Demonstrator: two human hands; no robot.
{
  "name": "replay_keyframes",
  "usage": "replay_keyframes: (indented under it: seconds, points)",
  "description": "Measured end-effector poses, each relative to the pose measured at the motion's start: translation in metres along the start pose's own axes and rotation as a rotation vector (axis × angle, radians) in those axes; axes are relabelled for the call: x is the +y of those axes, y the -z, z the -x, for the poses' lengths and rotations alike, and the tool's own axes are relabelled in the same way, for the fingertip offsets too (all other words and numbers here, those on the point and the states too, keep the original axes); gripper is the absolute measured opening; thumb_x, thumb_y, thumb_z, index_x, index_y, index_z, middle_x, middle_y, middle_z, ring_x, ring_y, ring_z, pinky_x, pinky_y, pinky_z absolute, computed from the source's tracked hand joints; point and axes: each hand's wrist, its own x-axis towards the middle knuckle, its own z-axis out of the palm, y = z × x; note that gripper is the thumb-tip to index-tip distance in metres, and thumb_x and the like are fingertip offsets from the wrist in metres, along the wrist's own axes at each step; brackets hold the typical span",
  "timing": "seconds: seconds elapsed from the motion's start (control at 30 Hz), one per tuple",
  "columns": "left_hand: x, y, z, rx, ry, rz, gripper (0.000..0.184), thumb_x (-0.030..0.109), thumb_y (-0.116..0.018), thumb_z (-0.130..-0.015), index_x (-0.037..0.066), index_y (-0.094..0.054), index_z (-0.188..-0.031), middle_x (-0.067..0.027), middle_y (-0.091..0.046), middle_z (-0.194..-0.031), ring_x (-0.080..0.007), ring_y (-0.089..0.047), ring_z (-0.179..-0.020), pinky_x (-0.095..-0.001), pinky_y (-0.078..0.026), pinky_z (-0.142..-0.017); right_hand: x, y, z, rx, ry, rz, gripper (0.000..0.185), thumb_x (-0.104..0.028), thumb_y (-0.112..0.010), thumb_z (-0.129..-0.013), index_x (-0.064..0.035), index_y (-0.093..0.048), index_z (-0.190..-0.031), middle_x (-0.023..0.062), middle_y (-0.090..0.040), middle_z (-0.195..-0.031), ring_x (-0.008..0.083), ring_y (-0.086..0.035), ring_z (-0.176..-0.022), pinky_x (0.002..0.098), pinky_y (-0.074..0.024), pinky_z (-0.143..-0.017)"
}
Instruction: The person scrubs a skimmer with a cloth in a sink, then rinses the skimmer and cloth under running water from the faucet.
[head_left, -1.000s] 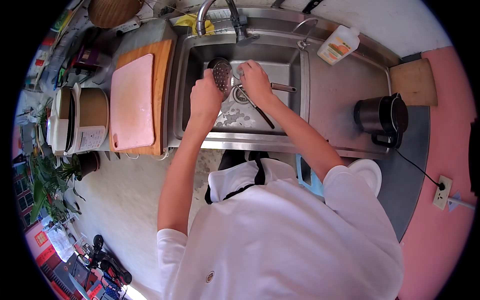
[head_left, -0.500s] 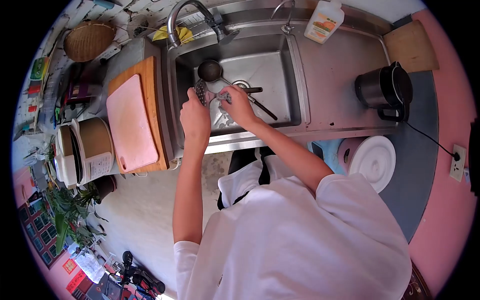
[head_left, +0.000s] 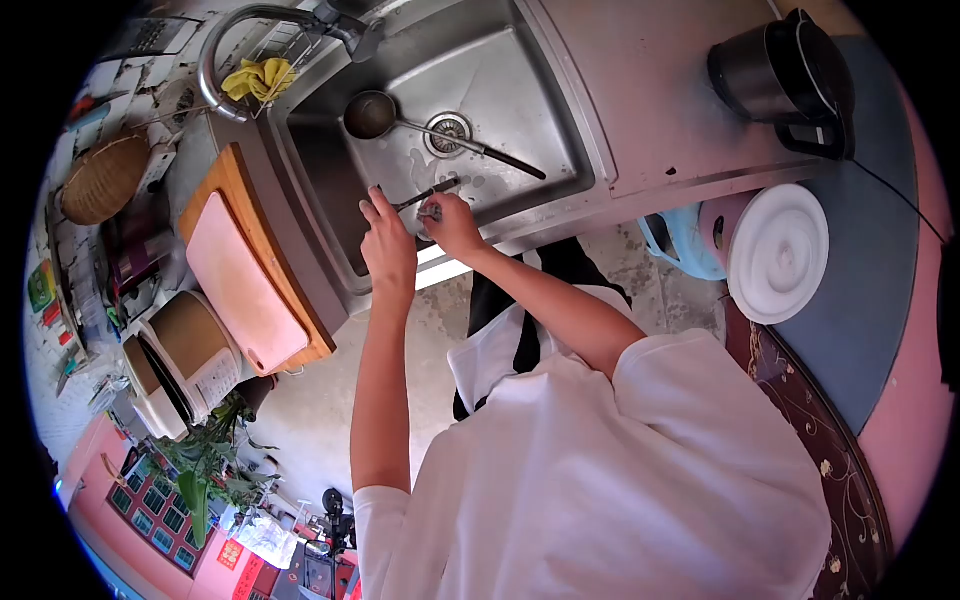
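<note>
My left hand [head_left: 388, 240] is closed around a slotted spoon whose dark handle [head_left: 440, 188] points to the right over the sink. The spoon's perforated head is hidden behind my fingers. Pressed between the fingers of my right hand [head_left: 455, 229] is a grey steel wool scrubber [head_left: 429, 212], held just below the handle and close to my left hand. Both hands are above the near left part of the steel sink [head_left: 560, 130]. In the basin lies a ladle [head_left: 372, 116], its bowl at the left and its dark handle slanting right past the drain [head_left: 447, 134].
A curved faucet [head_left: 215, 60] and yellow cloth [head_left: 258, 78] are at the back left. A pink cutting board [head_left: 245, 280] leans on a wooden board [head_left: 228, 180] left of the sink. A black kettle [head_left: 760, 85] stands on the right counter; a white lid [head_left: 780, 255] is below.
The view has turned and shifted closer to the sink. My hands have come nearer the sink's front edge, and the spoon's perforated head has gone from sight. The ladle stays in the basin.
</note>
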Motion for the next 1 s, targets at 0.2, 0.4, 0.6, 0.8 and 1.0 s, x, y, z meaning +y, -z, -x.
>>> replay_keyframes:
  seconds: [0.2, 0.4, 0.6, 0.8, 1.0]
  points:
    - [0.007, -0.001, -0.01, -0.076, -0.026, 0.017, 0.058, -0.002, -0.049, -0.079, 0.002, -0.031, -0.134, -0.0282, -0.051, -0.123, -0.041, -0.064, -0.08, -0.0449, -0.055, -0.065, 0.015, 0.008, -0.001, 0.055, -0.217, -0.001, 0.015, -0.008, -0.067, -0.068, 0.0019, -0.062, -0.078, 0.0215, -0.064, -0.077, 0.0372, -0.063, -0.077, 0.0423, -0.0498, -0.071]
    - [0.01, 0.001, -0.016, -0.129, -0.034, 0.193, 0.064, 0.001, -0.049, -0.075, 0.009, -0.031, -0.136, -0.0222, -0.059, -0.115, -0.0425, -0.062, -0.089, -0.0501, -0.051, -0.074, 0.018, 0.005, -0.007, 0.051, -0.209, -0.068, 0.018, -0.009, -0.069, -0.069, 0.002, -0.062, -0.081, 0.0207, -0.063, -0.078, 0.0367, -0.062, -0.078, 0.041, -0.0492, -0.071]
    - [0.007, -0.001, -0.018, -0.144, -0.017, 0.19, 0.064, 0.002, -0.049, -0.075, 0.01, -0.032, -0.136, -0.02, -0.06, -0.115, -0.0409, -0.061, -0.092, -0.05, -0.05, -0.075, -0.009, -0.005, -0.021, 0.076, -0.126, -0.315, 0.019, -0.009, -0.067, -0.072, 0.0011, -0.061, -0.087, 0.0179, -0.062, -0.083, 0.0337, -0.062, -0.08, 0.0384, -0.0487, -0.071]
    - [-0.002, -0.003, -0.018, -0.133, -0.012, 0.24, 0.058, 0.007, -0.049, -0.08, 0.01, -0.032, -0.136, -0.0222, -0.064, -0.102, -0.0424, -0.062, -0.089, -0.0497, -0.05, -0.074, -0.008, -0.031, -0.032, 0.033, 0.09, -0.249, 0.014, -0.002, -0.062, -0.072, -0.0028, -0.055, -0.083, 0.0161, -0.053, -0.084, 0.0347, -0.053, -0.081, 0.0413, -0.0438, -0.069]
    - [-0.001, -0.008, -0.012, -0.075, 0.033, 0.229, 0.054, 0.011, -0.048, -0.084, 0.007, -0.032, -0.135, -0.0237, -0.063, -0.102, -0.043, -0.062, -0.089, -0.0495, -0.05, -0.073, -0.026, -0.04, -0.023, 0.058, 0.033, -0.343, 0.013, 0.0, -0.055, -0.075, -0.0023, -0.05, -0.087, 0.0182, -0.049, -0.087, 0.0381, -0.052, -0.082, 0.0429, -0.044, -0.07]
